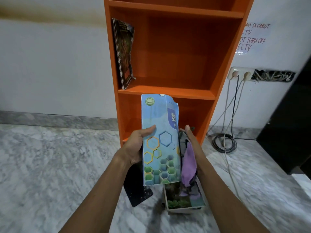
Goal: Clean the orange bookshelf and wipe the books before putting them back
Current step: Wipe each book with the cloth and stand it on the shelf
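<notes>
A light blue book (159, 140) with hexagon patterns stands upright in front of the orange bookshelf (175, 52). My left hand (137, 145) grips its left edge, thumb across the cover. My right hand (191, 142) is at the book's right edge, holding a purple and grey cloth (189, 165) that hangs down beside the book. Its fingers are hidden behind the book and cloth. One dark, worn book (124, 52) leans against the left wall of the middle shelf.
On the marble floor below my hands lie a dark book (138, 190) and a white-edged picture book (183, 199). Cables (225, 143) coil on the floor to the right, under a wall socket (240, 74). A dark cabinet (289, 125) stands at far right.
</notes>
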Demonstrator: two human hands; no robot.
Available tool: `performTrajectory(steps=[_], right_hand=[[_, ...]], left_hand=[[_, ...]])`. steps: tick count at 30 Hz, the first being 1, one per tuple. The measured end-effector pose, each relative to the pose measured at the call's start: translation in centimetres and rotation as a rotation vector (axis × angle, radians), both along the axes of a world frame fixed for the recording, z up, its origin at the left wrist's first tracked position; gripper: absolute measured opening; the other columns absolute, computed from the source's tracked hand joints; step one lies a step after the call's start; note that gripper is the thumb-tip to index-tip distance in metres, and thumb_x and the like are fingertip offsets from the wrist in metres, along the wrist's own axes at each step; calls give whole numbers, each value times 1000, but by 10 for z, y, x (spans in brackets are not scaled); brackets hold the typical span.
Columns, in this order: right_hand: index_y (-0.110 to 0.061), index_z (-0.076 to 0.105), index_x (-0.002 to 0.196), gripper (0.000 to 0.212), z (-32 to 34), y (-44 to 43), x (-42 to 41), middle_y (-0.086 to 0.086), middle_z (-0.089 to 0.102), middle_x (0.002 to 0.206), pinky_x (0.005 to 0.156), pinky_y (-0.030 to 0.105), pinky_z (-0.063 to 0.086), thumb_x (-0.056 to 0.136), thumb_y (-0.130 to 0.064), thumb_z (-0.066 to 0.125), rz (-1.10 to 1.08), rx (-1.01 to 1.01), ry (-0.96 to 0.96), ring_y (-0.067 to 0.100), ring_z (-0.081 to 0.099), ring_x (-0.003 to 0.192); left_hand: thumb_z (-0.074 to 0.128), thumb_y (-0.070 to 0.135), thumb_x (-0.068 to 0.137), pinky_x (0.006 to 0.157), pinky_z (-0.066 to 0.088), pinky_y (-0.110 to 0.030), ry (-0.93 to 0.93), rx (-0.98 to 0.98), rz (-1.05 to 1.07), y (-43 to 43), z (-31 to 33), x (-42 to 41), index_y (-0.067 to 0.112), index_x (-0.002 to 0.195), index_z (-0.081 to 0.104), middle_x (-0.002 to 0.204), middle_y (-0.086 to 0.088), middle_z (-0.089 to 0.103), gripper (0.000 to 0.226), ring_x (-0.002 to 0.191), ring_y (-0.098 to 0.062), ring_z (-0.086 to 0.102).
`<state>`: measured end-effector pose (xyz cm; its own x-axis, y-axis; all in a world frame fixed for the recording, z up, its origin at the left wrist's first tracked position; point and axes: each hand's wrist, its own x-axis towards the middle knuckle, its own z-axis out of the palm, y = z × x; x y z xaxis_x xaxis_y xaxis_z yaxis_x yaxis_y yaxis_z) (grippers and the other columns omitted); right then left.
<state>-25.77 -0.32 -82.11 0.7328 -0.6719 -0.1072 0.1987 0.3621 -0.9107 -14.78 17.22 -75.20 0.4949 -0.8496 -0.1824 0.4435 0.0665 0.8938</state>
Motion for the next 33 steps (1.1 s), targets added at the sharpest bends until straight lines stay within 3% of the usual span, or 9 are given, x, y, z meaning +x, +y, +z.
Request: performTrajectory(steps=[2, 5, 9, 12, 15, 18, 20, 29, 33], right_hand=[[-14, 56, 141, 67, 0, -6, 1, 15, 56, 146, 109, 54, 47, 85, -46, 77, 39, 24, -5, 35, 59, 129], [-12, 68, 126, 47, 14, -9, 6, 16, 68, 130, 106, 54, 49, 85, -32, 76, -65, -99, -49, 35, 65, 121], [-5, 71, 116, 32, 59, -10, 12, 15, 75, 112, 77, 33, 58, 90, -24, 75, -172, -333, -59, 29, 72, 101], [-7, 69, 112, 22, 91, -15, 17, 5, 72, 98, 66, 19, 55, 93, -18, 72, -267, -513, -26, 17, 69, 91], [0, 66, 113, 33, 107, -31, 26, 14, 69, 96, 71, 28, 54, 93, -25, 72, -299, -660, 31, 24, 68, 93], [2, 66, 108, 34, 123, -40, 45, 22, 67, 93, 71, 43, 54, 94, -29, 71, -354, -747, 40, 34, 66, 89], [-15, 68, 100, 19, 136, -47, 61, 7, 69, 87, 66, 40, 50, 95, -33, 70, -406, -830, 69, 27, 66, 83], [-28, 56, 108, 16, 194, -87, 170, -2, 59, 89, 70, 41, 43, 100, -42, 60, -648, -890, 182, 29, 58, 83], [-32, 55, 105, 13, 187, -85, 215, -5, 61, 89, 77, 46, 52, 100, -43, 61, -593, -838, 176, 26, 62, 86]], left_hand=[[51, 22, 101, 79, 60, -46, -12, -27, 7, 3, 5, 10, 10, 104, 74, 98, -12, 78, 27, 83, -31, 75], [53, 25, 101, 77, 61, -41, -106, 39, 18, 5, 13, 33, 10, 118, 69, 110, -9, 76, 28, 91, -27, 73], [64, 29, 97, 72, 54, -34, -411, 265, -115, 16, 2, 52, 11, 120, 69, 108, -17, 75, 29, 85, -23, 69], [65, 11, 96, 69, 62, -39, -395, 161, -197, 17, -14, 54, 13, 132, 59, 113, -15, 75, 36, 90, -26, 73], [61, -4, 95, 51, 57, -28, -426, 2, -34, 8, -6, 49, 11, 129, 57, 99, -9, 77, 36, 74, -20, 75], [63, -6, 93, 73, 62, -48, -500, -47, 107, -9, 10, 63, 14, 125, 59, 112, -11, 76, 38, 99, -31, 75], [65, -2, 93, 77, 62, -53, -624, -47, 183, -20, 24, 76, 19, 123, 60, 112, -7, 76, 37, 99, -29, 75], [66, 7, 95, 62, 56, -14, -960, -40, 490, -99, 96, 166, 19, 116, 59, 106, 7, 72, 26, 88, -5, 73], [65, 14, 95, 67, 61, -25, -1101, 104, 741, -135, 105, 205, 21, 106, 50, 110, 4, 66, 19, 94, -14, 65]])
